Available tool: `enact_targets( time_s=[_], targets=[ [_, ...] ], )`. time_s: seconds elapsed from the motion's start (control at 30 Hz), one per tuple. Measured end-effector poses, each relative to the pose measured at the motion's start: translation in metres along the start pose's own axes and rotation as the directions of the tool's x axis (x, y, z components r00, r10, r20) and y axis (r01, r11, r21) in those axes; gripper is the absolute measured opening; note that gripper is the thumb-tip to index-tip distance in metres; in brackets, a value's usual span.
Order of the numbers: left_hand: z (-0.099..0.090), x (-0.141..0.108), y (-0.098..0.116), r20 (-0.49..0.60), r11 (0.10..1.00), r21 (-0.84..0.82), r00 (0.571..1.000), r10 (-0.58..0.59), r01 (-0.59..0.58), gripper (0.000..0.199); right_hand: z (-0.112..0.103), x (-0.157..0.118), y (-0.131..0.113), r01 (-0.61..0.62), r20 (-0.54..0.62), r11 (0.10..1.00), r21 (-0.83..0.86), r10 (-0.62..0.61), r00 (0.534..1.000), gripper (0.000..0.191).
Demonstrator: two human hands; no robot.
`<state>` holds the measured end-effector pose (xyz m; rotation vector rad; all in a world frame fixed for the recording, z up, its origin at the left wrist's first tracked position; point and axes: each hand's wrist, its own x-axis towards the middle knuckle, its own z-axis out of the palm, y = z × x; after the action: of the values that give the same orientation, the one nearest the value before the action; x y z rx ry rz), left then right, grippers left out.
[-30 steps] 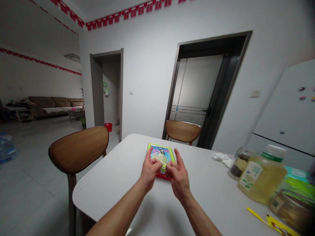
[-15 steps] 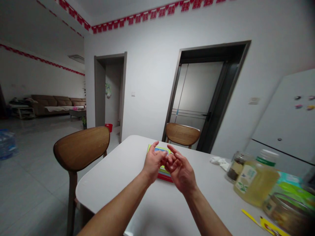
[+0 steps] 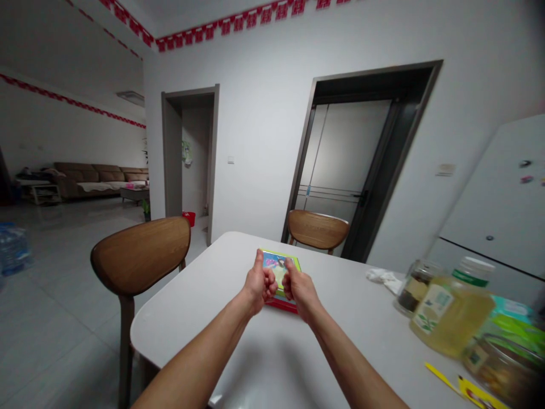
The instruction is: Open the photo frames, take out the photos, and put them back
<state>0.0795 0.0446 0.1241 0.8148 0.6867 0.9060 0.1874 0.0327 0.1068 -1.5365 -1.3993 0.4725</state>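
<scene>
A flat picture box or book with a yellow-green border, a blue and pink picture and a red near edge lies on the white table. My left hand is in front of its left side, fingers curled into a fist and thumb pointing up. Opposite it, my right hand is also curled into a fist with its thumb raised. A small gap separates the two fists, and I see nothing held in either. Both hands cover parts of the picture.
On the right are a glass jar, a large bottle of yellow liquid, a round clear container and yellow strips. Crumpled white tissue lies behind them. Wooden chairs stand at left and far side.
My hands have drawn apart; their fingers, which met in the middle with some stretched out, are now curled into fists with thumbs up. More of the picture shows.
</scene>
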Motion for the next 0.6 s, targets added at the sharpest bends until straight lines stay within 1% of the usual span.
enact_targets(
  time_s=[0.03, 0.1, 0.2, 0.27, 0.3, 0.33, 0.4, 0.43, 0.47, 0.5, 0.53, 0.57, 0.6],
  targets=[
    [-0.008, 0.003, -0.007, -0.038, 1.000, -0.005, 0.999, -0.011, 0.010, 0.059, 0.003, 0.005, 0.010, 0.037, -0.028, 0.994, -0.106, -0.040, 0.999, 0.038],
    [-0.026, 0.008, -0.027, -0.110, 0.999, -0.017, 0.993, -0.044, 0.043, 0.052, 0.009, 0.013, 0.030, 0.081, -0.022, 0.974, -0.209, -0.088, 0.996, 0.020],
    [-0.050, 0.013, -0.059, -0.174, 0.995, -0.034, 0.980, -0.097, 0.093, 0.037, 0.015, 0.016, 0.048, 0.157, 0.044, 0.925, -0.347, -0.151, 0.988, 0.031],
    [-0.058, 0.015, -0.075, -0.198, 0.994, -0.052, 0.974, -0.107, 0.099, 0.028, 0.018, 0.012, 0.050, 0.209, 0.099, 0.891, -0.403, -0.184, 0.978, 0.027],
    [-0.059, 0.016, -0.080, -0.203, 0.994, -0.065, 0.974, -0.097, 0.086, 0.025, 0.018, 0.007, 0.049, 0.234, 0.124, 0.877, -0.420, -0.200, 0.972, 0.024],
    [-0.058, 0.016, -0.083, -0.202, 0.995, -0.082, 0.977, -0.074, 0.058, 0.024, 0.018, 0.001, 0.046, 0.263, 0.152, 0.861, -0.436, -0.218, 0.964, 0.021],
    [-0.048, 0.013, -0.084, -0.188, 0.991, -0.127, 0.982, 0.004, -0.028, 0.026, 0.014, -0.016, 0.038, 0.326, 0.223, 0.830, -0.452, -0.249, 0.943, 0.017],
    [-0.042, 0.009, -0.083, -0.181, 0.984, -0.151, 0.982, 0.061, -0.089, 0.028, 0.010, -0.025, 0.034, 0.356, 0.262, 0.821, -0.445, -0.261, 0.929, 0.016],
    [-0.034, 0.003, -0.082, -0.175, 0.973, -0.165, 0.975, 0.134, -0.163, 0.029, 0.005, -0.035, 0.029, 0.369, 0.291, 0.833, -0.412, -0.264, 0.920, 0.016],
    [-0.026, -0.005, -0.080, -0.168, 0.958, -0.157, 0.963, 0.212, -0.239, 0.031, -0.002, -0.044, 0.025, 0.351, 0.281, 0.869, -0.348, -0.260, 0.924, 0.019],
    [-0.019, -0.015, -0.079, -0.153, 0.942, -0.120, 0.943, 0.294, -0.313, 0.031, -0.011, -0.053, 0.020, 0.297, 0.228, 0.920, -0.257, -0.240, 0.943, 0.026],
    [-0.014, -0.026, -0.078, -0.126, 0.922, -0.049, 0.918, 0.375, -0.384, 0.031, -0.019, -0.061, 0.016, 0.205, 0.150, 0.970, -0.129, -0.185, 0.971, 0.036],
    [-0.010, -0.038, -0.078, -0.076, 0.898, 0.058, 0.895, 0.439, -0.436, 0.030, -0.027, -0.068, 0.011, 0.094, 0.071, 0.995, 0.036, -0.096, 0.993, 0.046]
  ],
)
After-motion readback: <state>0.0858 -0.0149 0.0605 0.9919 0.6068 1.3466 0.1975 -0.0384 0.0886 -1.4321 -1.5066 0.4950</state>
